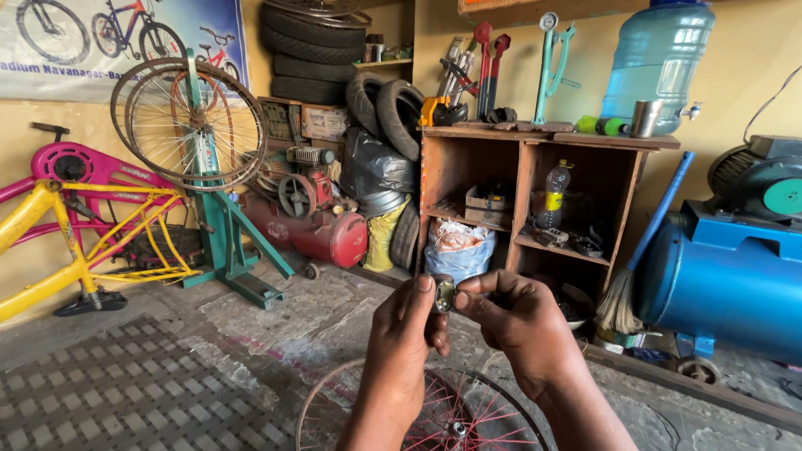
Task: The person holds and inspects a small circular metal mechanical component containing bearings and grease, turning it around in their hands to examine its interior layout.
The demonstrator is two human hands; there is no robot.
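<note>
Both my hands are raised in front of me, pinching one small round metal part (445, 295), dark with a shiny rim. My left hand (401, 342) grips it from the left with thumb and fingertips. My right hand (518, 321) holds its right side between thumb and forefinger. Directly below my hands, a bicycle wheel (368, 392) with red spokes and a metal hub (458, 429) lies flat on the concrete floor.
A wooden shelf unit (522, 179) with bottles and clutter stands ahead. A blue compressor tank (727, 284) and a broom (635, 267) are at right. A red compressor (313, 225), stacked tyres (313, 50), a green truing stand with wheel (196, 125) and yellow and pink bike frames (75, 217) are at left.
</note>
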